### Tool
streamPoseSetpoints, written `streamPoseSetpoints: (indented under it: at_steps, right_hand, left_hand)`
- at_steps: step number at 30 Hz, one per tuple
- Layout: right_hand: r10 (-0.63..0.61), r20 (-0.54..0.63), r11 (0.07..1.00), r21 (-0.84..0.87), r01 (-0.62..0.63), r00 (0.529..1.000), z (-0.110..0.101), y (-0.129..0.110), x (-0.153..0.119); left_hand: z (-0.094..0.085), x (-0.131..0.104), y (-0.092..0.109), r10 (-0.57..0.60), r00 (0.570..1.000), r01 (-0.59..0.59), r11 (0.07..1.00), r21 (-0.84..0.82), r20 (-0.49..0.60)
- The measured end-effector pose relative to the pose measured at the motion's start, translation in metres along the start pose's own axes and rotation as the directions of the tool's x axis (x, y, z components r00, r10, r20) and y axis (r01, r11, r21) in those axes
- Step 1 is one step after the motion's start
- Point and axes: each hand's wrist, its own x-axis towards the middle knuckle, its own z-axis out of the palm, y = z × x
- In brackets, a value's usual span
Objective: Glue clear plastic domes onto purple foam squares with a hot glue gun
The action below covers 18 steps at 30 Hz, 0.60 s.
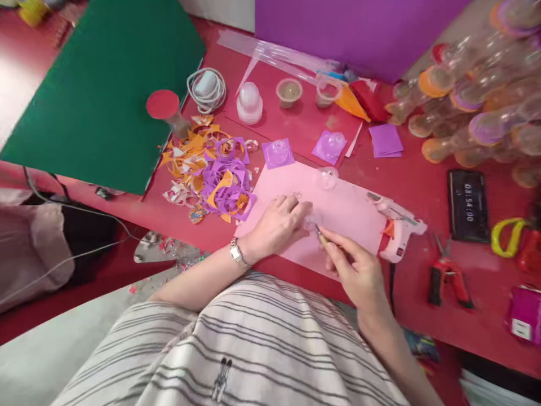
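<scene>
My left hand [281, 223], with a watch on its wrist, is closed at the fingertips on a small clear plastic piece [311, 221] over the pink sheet [270, 186]. In my right hand [353, 262] is a thin tool [322, 235] with a light handle and a dark metal tip, which points at the clear piece. Another clear plastic dome [327, 178] lies at the sheet's back edge. Behind the sheet, two purple squares [270, 160] [321, 153] each carry a clear dome.
Purple and orange paper scraps [226, 175] are heaped at left, beside a green board [105, 84]. Right of the sheet are a pink glue gun [399, 225], red-handled cutters [448, 276] and a phone [468, 206]. Plastic bottles [477, 96] are stacked at back right. Cups [289, 93] stand behind.
</scene>
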Motion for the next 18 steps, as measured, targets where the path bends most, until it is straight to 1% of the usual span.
streamPoseSetpoints:
  at_steps: [3,5,7,13,18]
  right_hand:
    - [-0.124,0.020,0.972,-0.196,0.126,0.992,-0.008,-0.006,0.003]
    - [-0.172,0.039,0.937,-0.301,0.175,0.984,-0.010,-0.009,0.004]
    - [-0.186,0.051,0.908,-0.373,0.191,0.981,-0.011,-0.010,0.005]
    - [-0.218,0.071,0.864,-0.450,0.227,0.973,-0.009,-0.013,0.006]
    - [-0.204,0.072,0.847,-0.486,0.213,0.976,-0.009,-0.017,0.008]
  left_hand:
    - [0.000,0.000,-0.001,-0.004,1.000,0.004,1.000,-0.008,0.022]
    - [0.001,0.000,-0.001,-0.019,0.999,0.020,1.000,-0.003,0.037]
    - [0.001,0.000,0.000,-0.034,0.998,0.034,0.999,0.005,0.050]
    - [0.001,0.001,-0.001,-0.017,0.998,0.018,1.000,-0.015,0.061]
    - [0.001,0.002,0.000,-0.013,0.998,0.015,1.000,-0.027,0.065]
